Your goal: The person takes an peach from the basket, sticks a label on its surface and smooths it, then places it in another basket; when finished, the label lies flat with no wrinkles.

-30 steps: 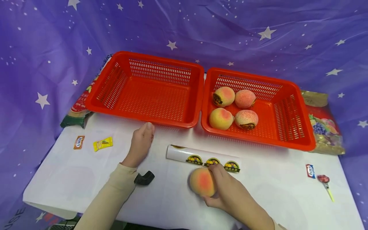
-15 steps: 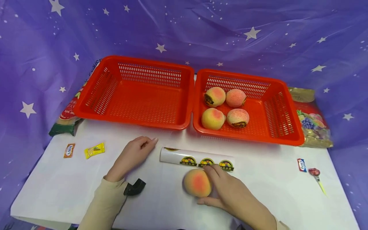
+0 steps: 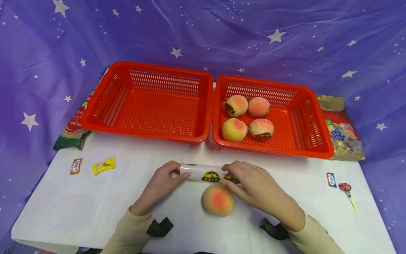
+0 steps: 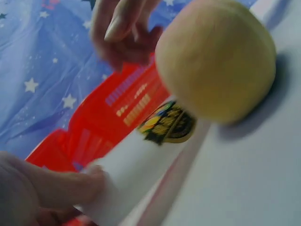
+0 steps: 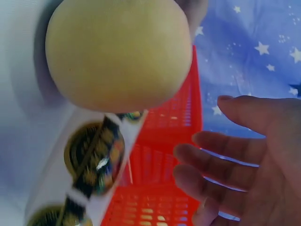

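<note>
A rolled white sheet of round fruit stickers [image 3: 196,173] lies across the table in front of the baskets. My left hand [image 3: 162,186] pinches its left end, the thumb [image 4: 89,183] pressed on the paper in the left wrist view. Over the roll's right part is my right hand [image 3: 258,188], which hides that end in the head view. Its fingers [image 5: 225,160] are spread and loosely bent, holding nothing in the right wrist view. Just in front of the roll, between my hands, a yellow peach [image 3: 219,200] with a red blush sits on the white cloth.
Two red plastic baskets stand side by side behind: the left basket [image 3: 158,113] is bare, while the right basket [image 3: 285,128] holds several peaches [image 3: 236,106], some bearing stickers. Wrapped candies [image 3: 104,166] lie at left, a lollipop [image 3: 345,187] at right. Packaged bags [image 3: 340,130] flank the baskets.
My right hand has let go of the peach and moved up over the sticker roll. My left hand has come right and taken the roll's left end. The peach stays put.
</note>
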Motion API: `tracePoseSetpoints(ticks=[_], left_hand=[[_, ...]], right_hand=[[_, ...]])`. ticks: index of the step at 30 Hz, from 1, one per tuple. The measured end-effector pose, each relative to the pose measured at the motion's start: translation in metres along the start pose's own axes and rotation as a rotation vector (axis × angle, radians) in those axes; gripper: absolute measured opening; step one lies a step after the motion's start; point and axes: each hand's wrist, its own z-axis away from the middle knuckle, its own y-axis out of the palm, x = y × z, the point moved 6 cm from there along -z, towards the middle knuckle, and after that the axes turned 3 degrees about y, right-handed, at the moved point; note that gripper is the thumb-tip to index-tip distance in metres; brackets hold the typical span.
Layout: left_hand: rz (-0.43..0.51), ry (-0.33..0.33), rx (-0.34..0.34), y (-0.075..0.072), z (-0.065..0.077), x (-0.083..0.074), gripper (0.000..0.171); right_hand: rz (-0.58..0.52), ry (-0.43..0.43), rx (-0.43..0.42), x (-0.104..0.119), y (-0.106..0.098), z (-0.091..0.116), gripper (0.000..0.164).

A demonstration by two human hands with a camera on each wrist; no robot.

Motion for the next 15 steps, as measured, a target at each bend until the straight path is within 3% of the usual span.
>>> tracePoseSetpoints(ticks=[3, 7, 11, 15], left_hand=[[0.124, -0.019, 0.047, 0.008, 0.001, -0.005, 0.029], [0.25, 0.035, 0.12, 0.017, 0.001, -0.018, 0.03], [0.312, 0.071, 0.152, 0.019, 0.003, -0.033, 0.019], [0.35, 0.091, 0.18, 0.017, 0.005, -0.047, 0.02]], right_hand=[[-0.019, -0.028, -0.026, 0.003, 0.002, -0.006, 0.027], [-0.035, -0.029, -0.089, 0.004, 0.002, -0.01, 0.024], [-0.074, -0.033, -0.113, 0.005, 0.005, -0.014, 0.026], [-0.077, -0.069, -0.118, 0.01, 0.01, -0.019, 0.028]])
